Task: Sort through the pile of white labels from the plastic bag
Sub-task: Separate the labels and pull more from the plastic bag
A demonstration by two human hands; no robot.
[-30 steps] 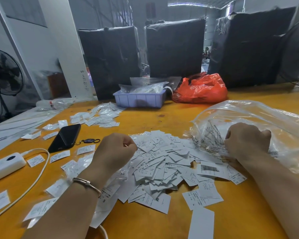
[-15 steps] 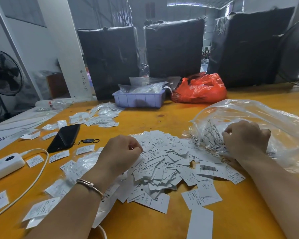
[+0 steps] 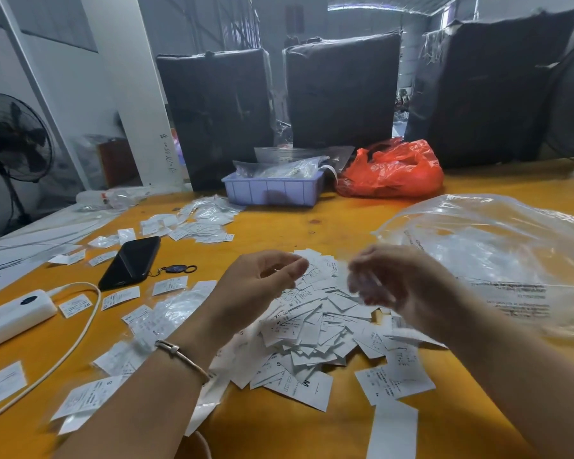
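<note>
Head view looks down on an orange bench [image 3: 312,226] where a pile of white labels [image 3: 312,329] lies heaped near the middle, printed with size letters such as S, M and XL. Both hands hang above the pile, apart from each other. The left hand [image 3: 259,289] has its fingers loosely curled with thumb and forefinger close together; whether they pinch a label cannot be told. A thin bracelet [image 3: 183,357] circles its wrist. The right hand [image 3: 398,286] is blurred, fingers relaxed and bent downward, holding nothing that shows. To the right of the pile lies a clear plastic bag [image 3: 497,253], crumpled and printed with black text, its near edge just beside the labels. Loose labels are scattered over the left part of the bench, around a black phone [image 3: 131,262] with a key fob [image 3: 176,269] beside it. A white power bank [image 3: 10,318] with a cable sits at the left edge. On the far side stand a lavender plastic tray [image 3: 272,192] and a red plastic bag [image 3: 391,170], touching or nearly so.
</note>
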